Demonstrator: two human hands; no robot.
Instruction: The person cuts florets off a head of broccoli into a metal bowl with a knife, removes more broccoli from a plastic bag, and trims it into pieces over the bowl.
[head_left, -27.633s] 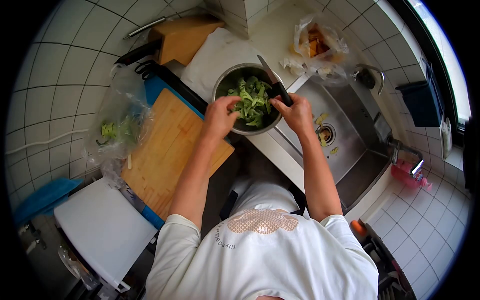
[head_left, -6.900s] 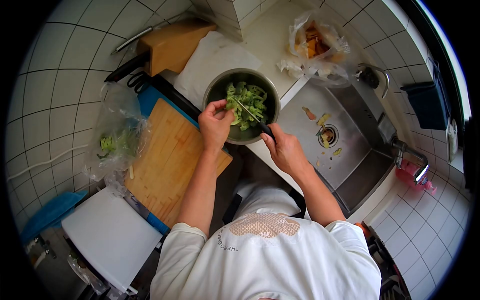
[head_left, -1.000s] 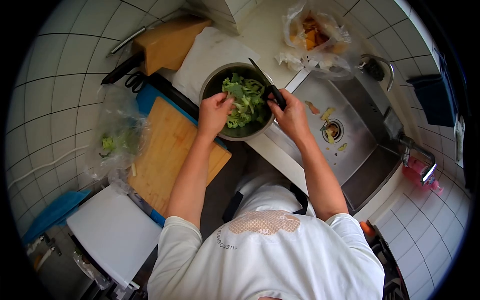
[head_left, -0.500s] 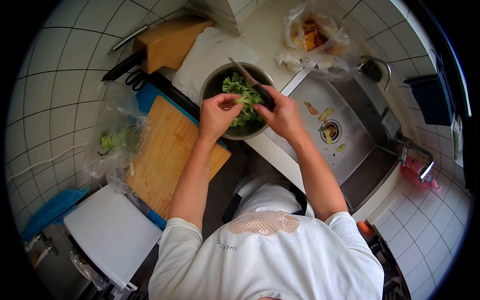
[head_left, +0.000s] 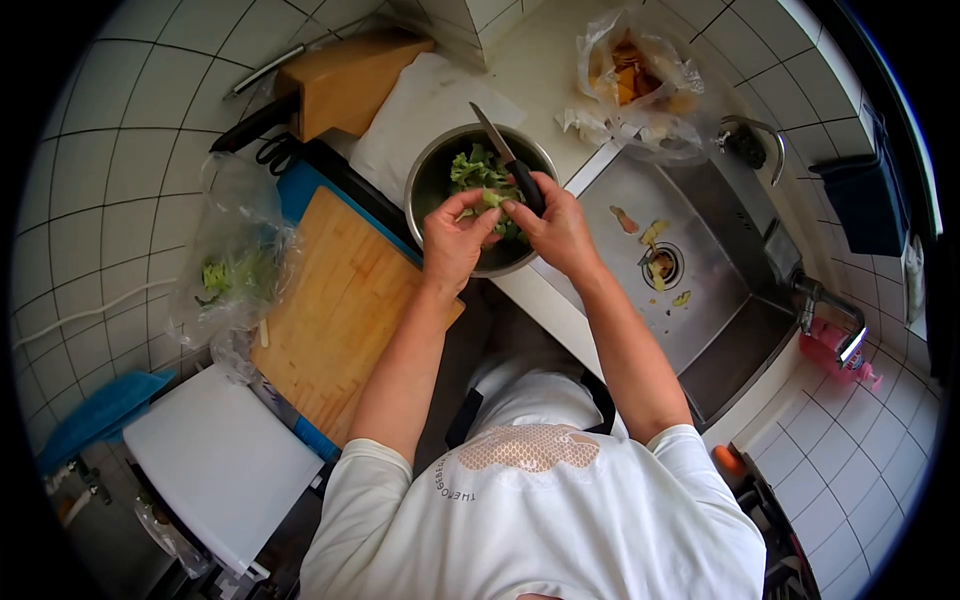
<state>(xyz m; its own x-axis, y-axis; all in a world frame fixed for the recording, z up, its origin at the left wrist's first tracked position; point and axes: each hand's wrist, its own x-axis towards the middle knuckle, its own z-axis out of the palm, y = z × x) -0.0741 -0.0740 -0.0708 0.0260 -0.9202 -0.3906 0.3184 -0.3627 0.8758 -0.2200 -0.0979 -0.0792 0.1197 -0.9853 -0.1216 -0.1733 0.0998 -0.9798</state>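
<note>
Over the metal bowl (head_left: pixel 413 172), my left hand (head_left: pixel 455 242) pinches a small pale-green broccoli piece (head_left: pixel 492 199). My right hand (head_left: pixel 557 233) is wrapped round the black handle of a knife (head_left: pixel 492 132), whose blade points up and away over the bowl's far rim. The right thumb and fingertips also meet at the broccoli piece, close to the left fingers. Green broccoli pieces (head_left: pixel 474 170) lie inside the bowl, partly hidden by both hands.
A wooden cutting board (head_left: pixel 325 290) lies left of the bowl, with a clear bag (head_left: pixel 235 250) of greens beside it. On the right is a steel sink (head_left: pixel 640 290) with peelings (head_left: pixel 656 268) around its drain. A bag of peelings (head_left: pixel 640 85) stands behind; a knife block (head_left: pixel 350 80) is back left.
Both hands have drawn closer together, the left moving right. The knife has turned more upright, and the broccoli piece is now pinched between the fingertips.
</note>
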